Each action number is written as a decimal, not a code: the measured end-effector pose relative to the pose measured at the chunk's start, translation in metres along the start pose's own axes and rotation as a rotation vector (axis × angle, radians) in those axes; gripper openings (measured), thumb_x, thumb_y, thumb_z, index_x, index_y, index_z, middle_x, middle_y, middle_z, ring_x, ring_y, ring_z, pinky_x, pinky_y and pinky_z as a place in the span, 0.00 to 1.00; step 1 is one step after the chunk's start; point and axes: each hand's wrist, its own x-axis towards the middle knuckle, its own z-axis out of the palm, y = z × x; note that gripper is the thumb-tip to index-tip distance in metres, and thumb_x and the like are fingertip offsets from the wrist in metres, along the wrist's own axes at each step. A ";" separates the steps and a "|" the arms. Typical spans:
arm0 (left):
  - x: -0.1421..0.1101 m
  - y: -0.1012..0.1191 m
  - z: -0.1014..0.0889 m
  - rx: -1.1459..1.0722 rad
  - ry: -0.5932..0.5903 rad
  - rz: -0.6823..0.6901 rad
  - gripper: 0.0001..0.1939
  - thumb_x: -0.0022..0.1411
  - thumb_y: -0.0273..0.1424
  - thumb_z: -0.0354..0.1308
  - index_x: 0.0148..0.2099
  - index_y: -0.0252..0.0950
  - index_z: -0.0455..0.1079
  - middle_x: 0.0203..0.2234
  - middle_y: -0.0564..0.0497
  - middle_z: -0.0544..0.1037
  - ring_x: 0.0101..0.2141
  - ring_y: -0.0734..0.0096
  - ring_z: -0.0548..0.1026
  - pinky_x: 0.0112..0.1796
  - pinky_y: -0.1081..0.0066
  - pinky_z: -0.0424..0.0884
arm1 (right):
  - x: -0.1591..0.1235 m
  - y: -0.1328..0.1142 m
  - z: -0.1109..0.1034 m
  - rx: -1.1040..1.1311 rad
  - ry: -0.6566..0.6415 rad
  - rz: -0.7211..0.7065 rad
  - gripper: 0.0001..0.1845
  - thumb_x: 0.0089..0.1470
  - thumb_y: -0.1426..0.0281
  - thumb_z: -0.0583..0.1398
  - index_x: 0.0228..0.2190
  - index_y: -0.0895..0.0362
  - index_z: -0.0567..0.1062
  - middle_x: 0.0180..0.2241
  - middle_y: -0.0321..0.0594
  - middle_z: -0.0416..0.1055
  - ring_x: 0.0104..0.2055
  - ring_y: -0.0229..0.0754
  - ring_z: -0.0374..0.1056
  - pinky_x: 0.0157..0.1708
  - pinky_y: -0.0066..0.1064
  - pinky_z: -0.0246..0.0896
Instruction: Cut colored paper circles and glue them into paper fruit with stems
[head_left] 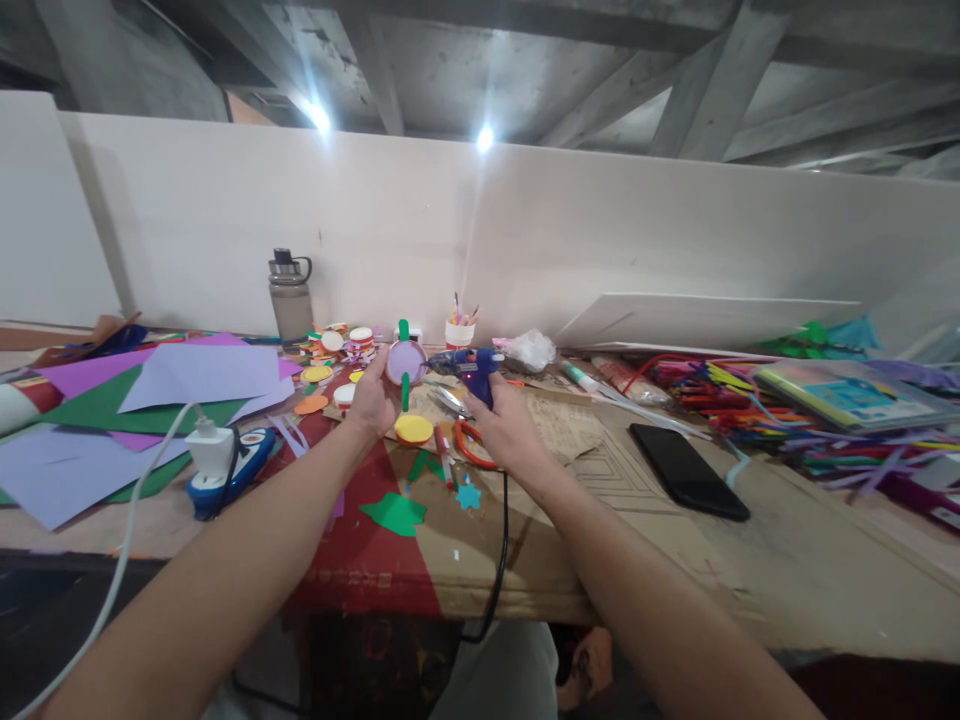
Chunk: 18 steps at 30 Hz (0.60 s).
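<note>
Glue gun [472, 368] tip blurred, white cable [133, 512] cropped

- Showing a long white partition [375, 220] behind the worktable [165, 525].
- Showing slanted grey concrete beams [705, 90] overhead.
- Shining white from two lamps [485, 137], appearing near the partition's upper edge.

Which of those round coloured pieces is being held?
The purple one, gripped by the left hand; the orange one and the yellow ones are not in either hand.

From here I see the left hand [375, 402] holding a purple disc [406, 363] and the right hand [505, 412] a glue gun [474, 370], nozzle [441, 360] near the disc.
</note>
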 end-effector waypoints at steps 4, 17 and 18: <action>-0.004 0.000 0.003 0.036 0.007 -0.065 0.13 0.65 0.36 0.52 0.40 0.32 0.72 0.27 0.48 0.79 0.29 0.71 0.78 0.32 0.75 0.75 | 0.000 -0.003 -0.002 0.022 0.023 -0.010 0.17 0.55 0.67 0.55 0.46 0.57 0.70 0.43 0.49 0.74 0.43 0.48 0.69 0.45 0.39 0.61; -0.006 -0.004 0.002 0.086 -0.022 -0.119 0.12 0.63 0.35 0.54 0.36 0.32 0.73 0.24 0.47 0.79 0.33 0.67 0.79 0.33 0.73 0.76 | -0.001 -0.005 -0.006 0.019 0.066 -0.053 0.16 0.54 0.68 0.55 0.45 0.57 0.70 0.41 0.48 0.74 0.44 0.49 0.69 0.44 0.38 0.61; -0.007 -0.005 0.002 0.089 -0.024 -0.124 0.12 0.63 0.35 0.54 0.35 0.32 0.73 0.24 0.48 0.78 0.32 0.67 0.79 0.33 0.73 0.76 | -0.001 -0.004 -0.006 0.025 0.068 -0.060 0.16 0.54 0.68 0.55 0.44 0.56 0.70 0.41 0.47 0.74 0.43 0.49 0.69 0.44 0.38 0.61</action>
